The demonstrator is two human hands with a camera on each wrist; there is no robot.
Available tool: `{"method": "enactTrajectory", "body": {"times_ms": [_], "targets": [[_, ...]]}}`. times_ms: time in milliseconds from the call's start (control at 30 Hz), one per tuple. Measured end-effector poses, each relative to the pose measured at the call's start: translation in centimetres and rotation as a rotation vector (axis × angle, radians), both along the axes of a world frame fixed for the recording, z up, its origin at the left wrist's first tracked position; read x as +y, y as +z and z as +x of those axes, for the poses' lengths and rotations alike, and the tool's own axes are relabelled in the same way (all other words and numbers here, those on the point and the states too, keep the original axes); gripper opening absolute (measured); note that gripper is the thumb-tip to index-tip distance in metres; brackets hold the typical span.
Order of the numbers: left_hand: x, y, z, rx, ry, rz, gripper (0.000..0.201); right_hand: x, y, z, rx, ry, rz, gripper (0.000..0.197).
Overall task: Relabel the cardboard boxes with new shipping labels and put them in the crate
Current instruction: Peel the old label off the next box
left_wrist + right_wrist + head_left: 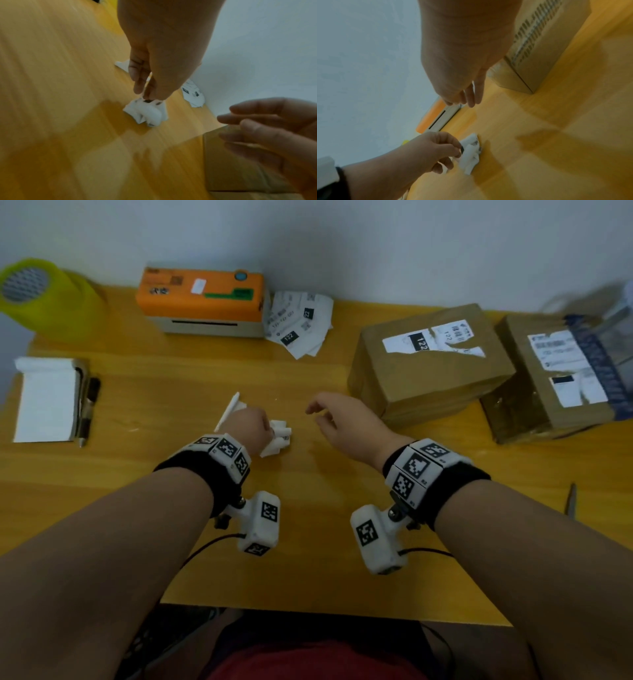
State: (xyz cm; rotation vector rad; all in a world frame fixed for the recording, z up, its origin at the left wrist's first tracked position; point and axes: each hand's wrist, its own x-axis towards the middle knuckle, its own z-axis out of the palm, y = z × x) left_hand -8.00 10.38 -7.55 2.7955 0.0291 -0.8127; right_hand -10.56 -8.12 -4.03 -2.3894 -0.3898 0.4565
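Note:
My left hand point(269, 433) pinches a crumpled white label scrap point(279, 440) that rests on the wooden table point(171, 392) near its middle. In the left wrist view the thumb and forefinger point(139, 86) close on the top of the scrap point(145, 113). My right hand point(317, 414) hovers just right of it, fingers relaxed and holding nothing. To the right stands a cardboard box point(428, 371) with a torn old label point(435, 340), and a second labelled box point(555, 385) beyond it. Loose new labels point(298, 323) lie by the printer.
An orange label printer point(202, 299) sits at the back, a yellow-green tape roll point(44, 296) at the far left. A notepad point(44, 402) and pen point(89, 409) lie left. A clear crate point(616, 326) is at the right edge, a thin blade point(571, 501) near the front right.

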Motion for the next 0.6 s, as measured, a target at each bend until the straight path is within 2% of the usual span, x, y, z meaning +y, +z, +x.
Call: {"method": "enactTrajectory", "body": {"times_ms": [67, 167, 267, 333, 433, 500, 600], "targets": [[-0.3, 1.1, 0.4, -0.040, -0.027, 0.026, 0.018, -0.4, 1.5, 0.2, -0.098, -0.041, 0.047, 0.023], [-1.3, 3.5, 1.1, -0.147, -0.002, 0.016, 0.016, -1.6, 3.7, 0.9, -0.256, -0.204, 0.079, 0.021], [-3.0, 5.0, 2.1, -0.211, -0.007, -0.122, 0.018, -4.1, 5.1, 2.0, -0.379, -0.390, -0.043, 0.022], [-4.6, 5.6, 2.5, -0.273, -0.004, -0.221, 0.022, -6.7, 5.1, 2.5, -0.424, -0.429, -0.207, 0.027], [-7.5, 5.9, 2.4, -0.328, 0.002, -0.384, 0.036, -10.5, 4.1, 2.3, -0.246, -0.435, -0.496, 0.049], [-9.3, 5.9, 2.2, -0.308, -0.023, -0.466, 0.054, -12.0, 3.8, 2.0, -0.087, -0.426, -0.515, 0.060], [-11.6, 6.1, 1.8, -0.300, -0.065, -0.516, 0.073, -12.5, 3.9, 1.9, -0.031, -0.372, -0.534, 0.066]]}}
